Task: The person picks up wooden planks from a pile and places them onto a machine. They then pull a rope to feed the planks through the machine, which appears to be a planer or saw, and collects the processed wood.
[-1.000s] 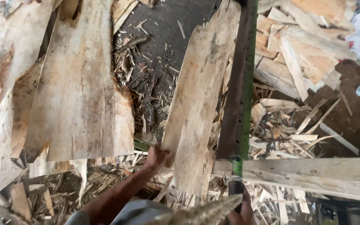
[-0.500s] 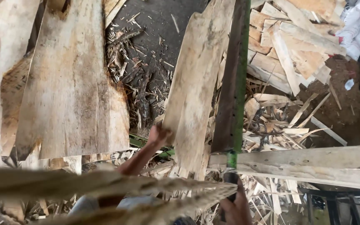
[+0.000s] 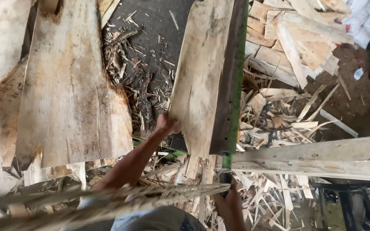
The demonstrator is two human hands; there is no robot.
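Left hand: the left hand (image 3: 167,125) reaches forward on an outstretched arm and presses against the near left edge of the narrow veneer sheet (image 3: 202,81); its fingers curl round that edge, seemingly to steady the thin sheet, though how tightly they grip cannot be told.
Right hand: the right hand (image 3: 229,204) sits low at the bottom of the view, closed round the dark lower end of the green-edged bar (image 3: 233,85); the fingers wrap it, so it appears to be gripped as a handle.
Veneer sheet: it lies lengthwise away from the person, its right edge touching the bar, which seems to act as a straight stop to line it up against.
Green-edged bar: long and dark with a green side, it runs from the right hand upward through the picture.
Wide sheet: a broader, rough veneer sheet (image 3: 71,90) lies to the left, well apart from the narrow one, with a dark belt surface (image 3: 159,25) showing between them.
Scraps: splinters and torn strips (image 3: 142,85) litter the dark gap and the ground beneath.
Plank: a pale plank (image 3: 322,158) crosses on the right, just beside the bar's lower end.
Offcut heap: stacked offcuts (image 3: 296,38) lie at the upper right.
Foreground strip: a blurred fibrous strip (image 3: 108,201) crosses close to the camera.
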